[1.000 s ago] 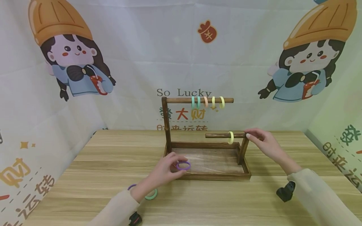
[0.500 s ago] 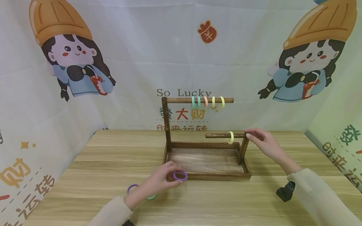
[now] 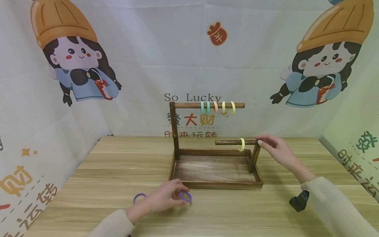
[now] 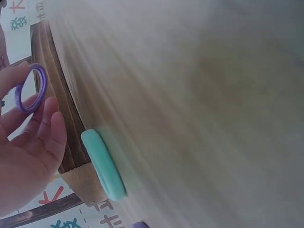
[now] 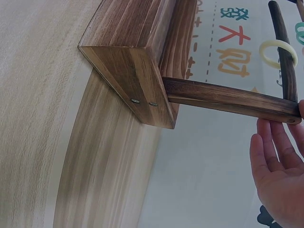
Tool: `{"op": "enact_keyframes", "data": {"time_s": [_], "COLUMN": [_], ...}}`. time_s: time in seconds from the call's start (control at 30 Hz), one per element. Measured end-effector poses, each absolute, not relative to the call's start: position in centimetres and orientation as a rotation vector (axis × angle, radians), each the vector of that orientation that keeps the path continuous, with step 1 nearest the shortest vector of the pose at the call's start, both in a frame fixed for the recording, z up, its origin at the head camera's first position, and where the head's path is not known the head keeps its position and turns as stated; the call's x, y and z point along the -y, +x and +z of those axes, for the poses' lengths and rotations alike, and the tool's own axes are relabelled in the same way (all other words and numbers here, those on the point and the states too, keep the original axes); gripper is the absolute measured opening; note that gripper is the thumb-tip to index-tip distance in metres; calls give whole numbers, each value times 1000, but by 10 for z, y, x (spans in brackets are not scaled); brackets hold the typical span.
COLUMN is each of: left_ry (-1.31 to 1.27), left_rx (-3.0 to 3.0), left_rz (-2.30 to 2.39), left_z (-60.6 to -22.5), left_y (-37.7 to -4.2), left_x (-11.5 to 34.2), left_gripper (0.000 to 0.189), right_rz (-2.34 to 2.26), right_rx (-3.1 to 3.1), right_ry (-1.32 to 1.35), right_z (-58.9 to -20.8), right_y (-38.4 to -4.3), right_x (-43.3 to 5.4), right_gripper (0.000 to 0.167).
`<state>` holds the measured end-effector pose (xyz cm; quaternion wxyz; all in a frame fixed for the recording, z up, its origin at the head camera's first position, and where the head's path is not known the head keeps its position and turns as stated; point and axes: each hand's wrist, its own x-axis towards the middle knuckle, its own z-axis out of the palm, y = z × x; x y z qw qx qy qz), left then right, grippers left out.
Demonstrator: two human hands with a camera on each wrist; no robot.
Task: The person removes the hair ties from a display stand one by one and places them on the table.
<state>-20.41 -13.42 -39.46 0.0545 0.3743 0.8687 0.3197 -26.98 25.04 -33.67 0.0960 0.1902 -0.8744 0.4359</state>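
Observation:
My left hand (image 3: 165, 196) pinches a purple ring (image 4: 44, 83) with a ridged surface between thumb and fingers, over the table in front of the rack's near left corner. With thumb and fingertips, my right hand (image 3: 279, 151) grips the top of the short post (image 3: 254, 158) of a dark wooden rack (image 3: 219, 185). A pale yellow ring (image 3: 242, 144) hangs on that post's bar. On the table lie a second purple ring (image 3: 139, 194), partly behind the left wrist, and a green ring (image 4: 103, 164), which the left hand and wrist hide in the head view.
Above the tray, the rack's long upper bar (image 3: 188, 105) carries several rings: teal, peach and yellow. The rack stands on a wood-grain table (image 3: 118, 158). Behind it hangs a white printed cloth (image 3: 148, 39) with cartoon figures.
My left hand has drawn back toward me and slightly left with the purple ring, from over the tray's front left to in front of it. The right hand stays on the post.

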Motion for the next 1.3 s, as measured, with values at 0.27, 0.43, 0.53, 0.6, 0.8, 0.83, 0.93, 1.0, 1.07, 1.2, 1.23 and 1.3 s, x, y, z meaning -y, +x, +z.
{"op": "enact_keyframes", "data": {"time_s": [0.27, 0.43, 0.53, 0.6, 0.8, 0.83, 0.93, 1.0, 1.07, 1.2, 1.23, 1.3], "left_ry": [1147, 1161, 1152, 1144, 1153, 1156, 1158, 1153, 1170, 1264, 1286, 1325], "left_rx": [-2724, -2743, -2749, -2743, -2747, -2753, -2744, -2710, -2675, -2676, -2681, -2688], "left_rz": [781, 728, 699, 695, 723, 731, 779, 829, 882, 939, 949, 964], "left_z": [-399, -401, -402, -402, -401, -401, -399, -397, -394, -389, -388, -387], "left_y": [-204, -204, -205, -204, -204, -204, -204, -205, -205, -209, -209, -211], "left_x": [137, 139, 140, 140, 140, 140, 137, 135, 130, 119, 116, 109], "left_gripper": [39, 37, 38, 39, 38, 37, 37, 38, 38, 35, 34, 32], "right_rz": [1280, 1286, 1292, 1293, 1287, 1287, 1286, 1284, 1282, 1277, 1277, 1277], "right_rx": [2587, 2584, 2584, 2585, 2584, 2583, 2581, 2581, 2580, 2576, 2577, 2581], "right_ry": [561, 561, 561, 560, 558, 559, 562, 563, 563, 561, 560, 556], "right_z": [-337, -338, -338, -338, -338, -338, -337, -337, -337, -337, -337, -337], "right_y": [-270, -270, -270, -271, -270, -270, -270, -269, -269, -269, -269, -269], "right_x": [-251, -251, -251, -251, -251, -251, -250, -250, -250, -250, -250, -250], "right_gripper": [37, 36, 37, 37, 37, 37, 37, 37, 37, 37, 37, 38]}}
